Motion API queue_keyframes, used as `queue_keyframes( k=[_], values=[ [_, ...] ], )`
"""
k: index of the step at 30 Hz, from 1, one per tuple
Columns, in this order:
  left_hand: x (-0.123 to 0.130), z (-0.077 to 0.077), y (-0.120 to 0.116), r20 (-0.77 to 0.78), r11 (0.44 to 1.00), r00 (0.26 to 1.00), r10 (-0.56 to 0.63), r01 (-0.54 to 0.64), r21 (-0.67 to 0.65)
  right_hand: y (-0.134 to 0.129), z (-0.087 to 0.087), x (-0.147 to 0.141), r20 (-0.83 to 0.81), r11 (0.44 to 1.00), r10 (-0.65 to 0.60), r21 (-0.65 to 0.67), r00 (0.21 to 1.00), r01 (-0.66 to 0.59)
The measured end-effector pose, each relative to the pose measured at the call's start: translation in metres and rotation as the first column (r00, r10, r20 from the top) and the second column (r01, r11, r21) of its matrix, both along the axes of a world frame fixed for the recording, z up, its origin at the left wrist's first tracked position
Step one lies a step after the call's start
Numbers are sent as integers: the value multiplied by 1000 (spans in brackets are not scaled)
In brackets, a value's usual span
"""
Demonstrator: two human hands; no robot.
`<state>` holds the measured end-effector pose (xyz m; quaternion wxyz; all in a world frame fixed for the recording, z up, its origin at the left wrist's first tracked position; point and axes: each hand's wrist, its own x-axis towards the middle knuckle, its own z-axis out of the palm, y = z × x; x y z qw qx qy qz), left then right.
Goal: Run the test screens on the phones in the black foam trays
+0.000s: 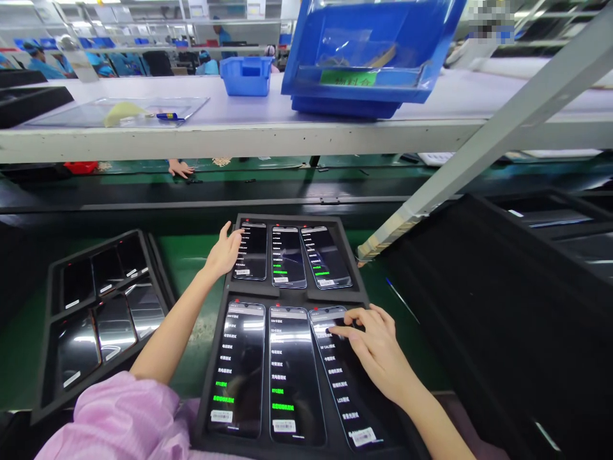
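Before me a black foam tray (292,294) holds two rows of three smartphones, screens lit with menu lists, some lines green. My left hand (224,250) is at the upper-left phone (252,259), fingers apart, one fingertip at its screen edge; nothing is held. My right hand (374,335) is over the lower-right phone (342,377), a finger extended to the top part of its screen, the other fingers loosely bent and holding nothing. Between them lie the lower-middle phone (295,383) and the lower-left phone (237,377). White labels show near the phones' bottom ends.
Another phone tray (45,358), screens dark, lies tilted at the left. Black foam trays (502,319) fill the right side. A slanted metal post (460,166) crosses there. Above, a shelf (239,140) bears blue bins (359,57). Beyond, another person's hand (181,168) rests.
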<state>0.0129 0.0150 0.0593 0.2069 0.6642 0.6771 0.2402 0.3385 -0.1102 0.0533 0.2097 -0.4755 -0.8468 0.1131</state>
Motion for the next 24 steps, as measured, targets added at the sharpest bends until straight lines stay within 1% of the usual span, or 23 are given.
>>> queue_keyframes(
  k=[7, 15, 19, 24],
  values=[
    [0, -1, 0, -2, 1000, 1000, 11, -11, 13, 0, -3, 1, -2, 1000, -28, 7, 1000, 28],
    [0, 1, 1, -25, 1000, 1000, 15, -15, -6, 0, -5, 2, -13, 1000, -12, 25, 1000, 12],
    [-1, 0, 2, -35, 1000, 999, 8, -8, -16, -1, -3, 2, -9, 1000, -16, 13, 1000, 16],
    [-3, -2, 5, -28, 1000, 999, -22, 21, -10, -1, 4, -2, -6, 1000, -6, -3, 1000, 6]
  ],
)
